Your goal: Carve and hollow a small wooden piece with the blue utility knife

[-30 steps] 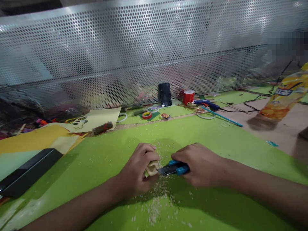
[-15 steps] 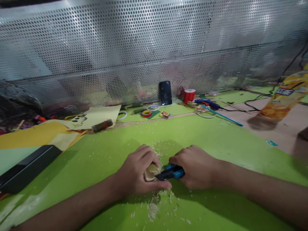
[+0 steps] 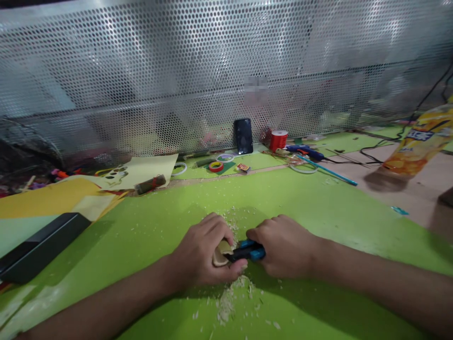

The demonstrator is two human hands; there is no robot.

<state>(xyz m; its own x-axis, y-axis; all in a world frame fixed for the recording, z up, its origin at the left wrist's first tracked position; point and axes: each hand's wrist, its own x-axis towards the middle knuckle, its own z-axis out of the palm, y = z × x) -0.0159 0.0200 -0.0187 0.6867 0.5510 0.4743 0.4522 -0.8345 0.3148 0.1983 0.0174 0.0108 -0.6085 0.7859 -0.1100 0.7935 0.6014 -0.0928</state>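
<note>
The green sheet (image 3: 311,200) was seen spread beneath both hands. The block was gripped in the left hand (image 3: 198,250), the cutter in the right hand (image 3: 285,245). The cutter (image 3: 253,252) was aligned roughly crosswise, its long axis pointed left at the block. The block (image 3: 220,257) was located directly left of the right-hand grip, its pale end turned toward the cutter, its far side hidden by fingers. The blade (image 3: 231,256) was placed at that end, the left thumb (image 3: 238,268) just beside; actual contact could not be judged. Shavings (image 3: 225,302) were scattered nearer the camera
</note>
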